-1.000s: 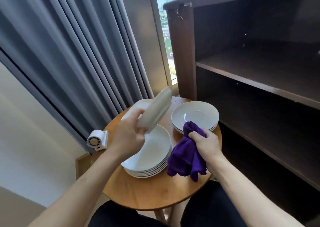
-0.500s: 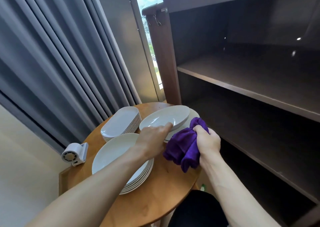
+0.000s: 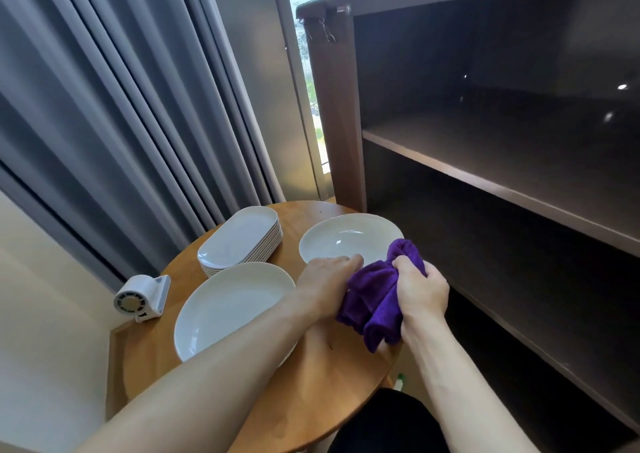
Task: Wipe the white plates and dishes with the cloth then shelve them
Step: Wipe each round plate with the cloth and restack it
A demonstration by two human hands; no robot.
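Note:
A white bowl [image 3: 349,236] sits at the far right of the round wooden table [image 3: 322,383]. My left hand [image 3: 325,279] grips the bowl's near rim, thumb on top. Just to the right, my right hand [image 3: 420,288] clutches a bunched purple cloth [image 3: 372,302] that touches the bowl's right edge. A stack of white oblong plates [image 3: 242,238] lies at the back of the table. A stack of round white plates [image 3: 228,307] lies in front of it, partly hidden by my left forearm. Whether more bowls lie under the held one is hidden.
A dark brown shelf unit [image 3: 502,189] with bare shelves stands right of the table. Grey curtains [image 3: 121,123] hang behind and to the left. A small white fan [image 3: 142,297] sits at the table's left edge. A window strip shows between curtain and shelf.
One second ago my left hand held an oblong plate up; that plate is out of its grip, and the hand has moved right to the bowl's rim. The cloth hand came closer to the bowl.

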